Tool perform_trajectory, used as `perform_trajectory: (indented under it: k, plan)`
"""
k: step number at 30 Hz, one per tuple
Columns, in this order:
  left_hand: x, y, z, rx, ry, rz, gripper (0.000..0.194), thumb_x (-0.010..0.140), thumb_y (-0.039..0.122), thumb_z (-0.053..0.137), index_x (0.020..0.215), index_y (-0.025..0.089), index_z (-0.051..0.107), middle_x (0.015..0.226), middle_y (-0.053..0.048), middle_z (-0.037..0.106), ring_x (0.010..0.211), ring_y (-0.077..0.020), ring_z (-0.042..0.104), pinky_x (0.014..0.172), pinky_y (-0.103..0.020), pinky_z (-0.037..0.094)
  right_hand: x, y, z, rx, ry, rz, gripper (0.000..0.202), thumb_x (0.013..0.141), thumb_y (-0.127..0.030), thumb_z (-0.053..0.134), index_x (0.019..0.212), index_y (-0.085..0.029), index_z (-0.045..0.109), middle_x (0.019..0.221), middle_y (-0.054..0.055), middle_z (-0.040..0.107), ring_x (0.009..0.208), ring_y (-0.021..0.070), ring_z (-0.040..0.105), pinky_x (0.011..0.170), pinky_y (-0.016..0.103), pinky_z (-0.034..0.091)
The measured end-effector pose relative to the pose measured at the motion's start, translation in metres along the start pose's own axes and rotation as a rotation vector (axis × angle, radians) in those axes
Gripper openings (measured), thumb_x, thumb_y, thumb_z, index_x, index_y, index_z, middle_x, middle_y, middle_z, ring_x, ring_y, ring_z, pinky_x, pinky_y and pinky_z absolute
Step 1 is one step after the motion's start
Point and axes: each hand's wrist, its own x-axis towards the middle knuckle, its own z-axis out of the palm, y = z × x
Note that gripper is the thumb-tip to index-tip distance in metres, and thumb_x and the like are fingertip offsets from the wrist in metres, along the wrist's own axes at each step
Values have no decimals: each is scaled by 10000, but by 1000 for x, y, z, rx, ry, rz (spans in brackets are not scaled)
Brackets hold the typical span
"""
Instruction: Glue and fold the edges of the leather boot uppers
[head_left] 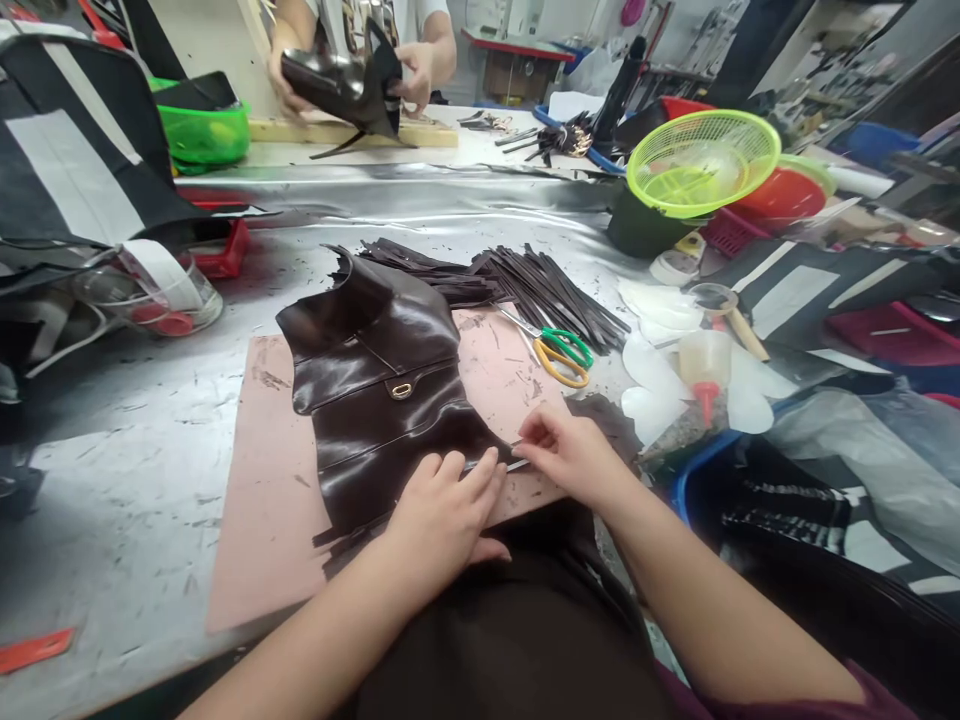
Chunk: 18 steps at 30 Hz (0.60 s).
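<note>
A glossy dark brown leather bag or shoe-upper piece (375, 410) with a small gold-coloured buckle (402, 391) lies on a pink board (259, 500). Across its near edge rests my left hand (450, 505), fingers stretched out and pressing on the leather. My right hand (566, 455) pinches at the right-hand corner of the same piece, where a thin white strip (517, 465) shows along the edge. Exactly what sits between those fingertips is partly hidden. Scissors (566, 358) with green and yellow handles lie just beyond my right hand.
Bundles of dark leather strips (547, 290) lie behind the piece. At right stand a glue bottle (705, 370), a yellow-green basket (705, 165) and a blue-rimmed bin (682, 490). Opposite, a co-worker's hands (416, 75) hold a dark leather piece (337, 85).
</note>
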Motion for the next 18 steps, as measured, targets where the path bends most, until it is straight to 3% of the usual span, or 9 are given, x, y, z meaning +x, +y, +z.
perform_trajectory:
  k: [3, 6, 8, 11, 15, 18]
  plan:
    - [5, -2, -3, 19, -1, 25, 725, 661, 705, 520, 1164, 185, 558, 1415, -33, 339, 818, -225, 457, 650, -354, 352, -3, -9, -8, 49, -127, -90, 109, 729, -183, 569, 686, -195, 470, 646, -31, 562, 582, 104, 520, 551, 219, 414]
    - [5, -3, -5, 24, 13, 40, 735, 668, 714, 499, 1160, 172, 563, 1384, -32, 392, 812, -224, 451, 660, -352, 351, 10, -4, -24, 32, -332, -138, 90, 754, -213, 561, 720, -191, 481, 710, -12, 603, 654, 116, 566, 589, 220, 443]
    - [3, -2, -3, 22, 22, 36, 754, 683, 717, 476, 1180, 155, 547, 1336, -48, 454, 823, -228, 449, 676, -351, 349, 29, 9, -38, -200, -260, -85, 39, 804, -218, 501, 792, -187, 521, 784, 18, 637, 727, 138, 597, 645, 243, 457]
    - [0, -1, 0, 19, 32, 16, 749, 702, 715, 450, 1205, 165, 524, 1317, -67, 473, 844, -235, 455, 683, -353, 343, 67, 35, -54, -576, 26, 43, 225, 795, -116, 428, 986, -147, 542, 935, 116, 635, 836, 214, 597, 711, 318, 440]
    - [6, -3, -3, 3, 20, -3, 689, 677, 733, 458, 1098, 201, 580, 1395, -64, 370, 855, -239, 469, 663, -354, 349, 97, 55, -59, -726, 45, 32, 530, 683, -38, 479, 1203, -140, 473, 929, 136, 634, 836, 258, 585, 712, 329, 417]
    - [19, -7, -11, -51, -40, 31, 631, 637, 733, 514, 973, 206, 607, 1400, -60, 359, 893, -256, 487, 669, -349, 375, 94, 47, -62, -806, 117, 4, 620, 689, -53, 476, 1294, -172, 407, 1007, 146, 608, 923, 276, 555, 769, 345, 400]
